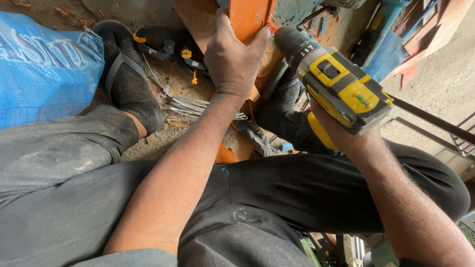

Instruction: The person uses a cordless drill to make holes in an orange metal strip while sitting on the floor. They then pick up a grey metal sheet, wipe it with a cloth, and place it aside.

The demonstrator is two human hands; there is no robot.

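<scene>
My left hand (pixel 232 57) grips the lower end of an orange metal bar (pixel 250 17) that stands upright at the top centre. My right hand (pixel 346 138) is wrapped round the handle of a yellow and black cordless drill (pixel 339 81). The drill's black chuck (pixel 292 42) points up-left and meets the right edge of the orange bar, where orange shavings show. Most of my right hand is hidden under the drill body. My legs in dark trousers (pixel 277 193) fill the lower part of the view.
A blue woven sack (pixel 42 69) lies at the left. My foot in a black shoe (pixel 128 81) rests on dirt ground beside a bundle of grey wires (pixel 193 106). Small orange-tipped tools (pixel 168 44) lie near the bar. Metal rails (pixel 435 123) run at the right.
</scene>
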